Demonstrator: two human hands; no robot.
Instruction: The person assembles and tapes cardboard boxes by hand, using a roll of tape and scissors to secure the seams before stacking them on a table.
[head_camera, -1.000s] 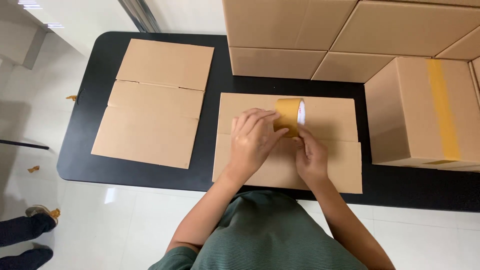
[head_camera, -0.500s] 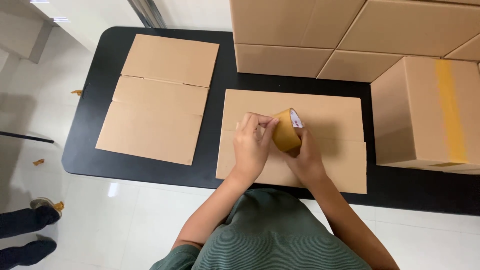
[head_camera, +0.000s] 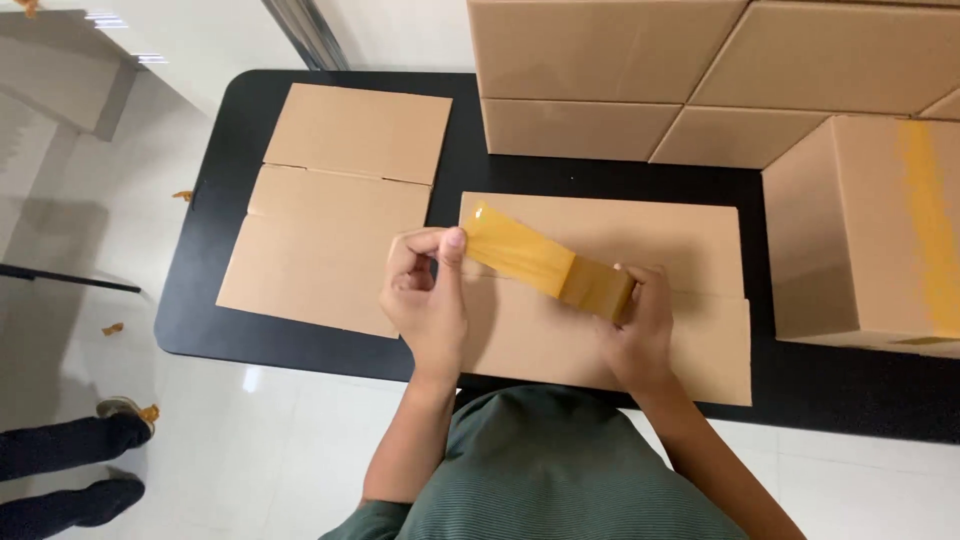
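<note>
A roll of brown packing tape (head_camera: 598, 288) sits in my right hand (head_camera: 636, 330), held over a flattened cardboard box (head_camera: 680, 250) on the black table (head_camera: 220, 330). My left hand (head_camera: 428, 295) pinches the free end of the tape strip (head_camera: 515, 252), which stretches from the roll up and left above the flat box's left part. Both hands hover close over the cardboard near the table's front edge.
A second flattened box (head_camera: 335, 215) lies to the left on the table. Assembled boxes (head_camera: 600, 60) are stacked at the back, and one box with yellow tape (head_camera: 880, 230) stands at the right. Another person's legs and shoes (head_camera: 70, 460) show at bottom left on the white floor.
The hands were together on the roll. Now the left hand has drawn a strip of tape out to the left while the right hand keeps the roll at the right.
</note>
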